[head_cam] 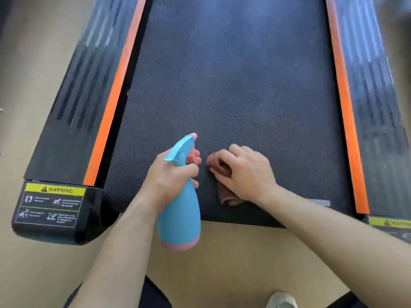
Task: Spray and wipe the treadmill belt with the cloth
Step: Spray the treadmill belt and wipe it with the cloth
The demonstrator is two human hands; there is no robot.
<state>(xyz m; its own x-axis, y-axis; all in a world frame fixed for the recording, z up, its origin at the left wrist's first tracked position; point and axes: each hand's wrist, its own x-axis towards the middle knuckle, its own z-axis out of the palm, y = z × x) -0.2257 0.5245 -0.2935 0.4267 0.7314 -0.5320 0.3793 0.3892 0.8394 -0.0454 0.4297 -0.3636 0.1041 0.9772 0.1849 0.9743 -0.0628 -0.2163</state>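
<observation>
Both hands are low over the near end of the treadmill belt (233,85), side by side and just apart. The left hand (171,174) is wrapped around the neck of a blue spray bottle (180,210) with fingers at the pink trigger; the bottle's long axis runs from its pink base above the floor (244,252) to the nozzle, which points away from the person along the belt. Just to the right, the right hand (246,172) holds with curled fingers a bunched brownish cloth (226,196), which lies on the belt near its end edge.
</observation>
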